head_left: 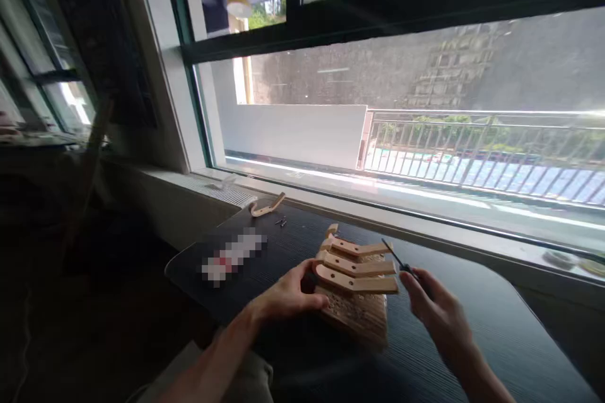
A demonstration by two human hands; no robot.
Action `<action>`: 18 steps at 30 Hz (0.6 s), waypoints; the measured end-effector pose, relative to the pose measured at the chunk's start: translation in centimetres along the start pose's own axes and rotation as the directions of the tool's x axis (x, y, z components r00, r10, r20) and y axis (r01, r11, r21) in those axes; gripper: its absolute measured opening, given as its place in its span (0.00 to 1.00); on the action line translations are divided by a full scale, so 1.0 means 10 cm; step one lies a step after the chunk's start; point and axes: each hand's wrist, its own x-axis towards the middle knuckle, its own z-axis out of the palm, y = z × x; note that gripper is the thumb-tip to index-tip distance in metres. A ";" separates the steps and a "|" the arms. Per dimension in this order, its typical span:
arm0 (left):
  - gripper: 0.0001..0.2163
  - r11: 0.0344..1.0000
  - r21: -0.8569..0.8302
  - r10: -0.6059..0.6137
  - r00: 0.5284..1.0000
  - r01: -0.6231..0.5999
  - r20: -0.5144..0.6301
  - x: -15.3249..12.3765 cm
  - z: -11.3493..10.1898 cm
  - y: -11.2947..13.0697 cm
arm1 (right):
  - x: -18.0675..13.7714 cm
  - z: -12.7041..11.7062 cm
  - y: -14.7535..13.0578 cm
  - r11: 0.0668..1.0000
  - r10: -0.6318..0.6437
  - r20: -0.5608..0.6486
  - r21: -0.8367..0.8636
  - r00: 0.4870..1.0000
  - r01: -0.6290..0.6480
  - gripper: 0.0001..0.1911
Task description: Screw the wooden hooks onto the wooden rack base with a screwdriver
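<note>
A thick, rough wooden board lies on the dark table, with several bent wooden hooks side by side across it. Small dark holes show in the hooks. My left hand grips the board's left side near the curved hook ends, its thumb on top and some fingers hidden. In my right hand is a thin dark tool that looks like a screwdriver, the fingers closed round its handle. The shaft points up and left, its tip close to the straight end of the far hook; whether they touch, I cannot tell.
A loose wooden hook lies at the table's far left, beside a few small screws. A blurred-out flat item rests on the left of the dark table. Behind runs a window sill beneath a large window.
</note>
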 end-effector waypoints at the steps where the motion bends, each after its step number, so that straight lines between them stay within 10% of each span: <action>1: 0.36 1.000 0.015 0.013 1.000 -0.013 0.014 -0.02 0.00 0.00 | 0.00 0.04 0.00 1.000 -0.026 -0.018 -0.016 0.999 0.026 0.25; 18: 0.35 0.985 0.174 0.028 0.998 -0.018 -0.059 -0.05 0.06 -0.01 | -0.08 0.23 -0.08 0.995 0.001 -0.047 -0.098 0.999 -0.006 0.30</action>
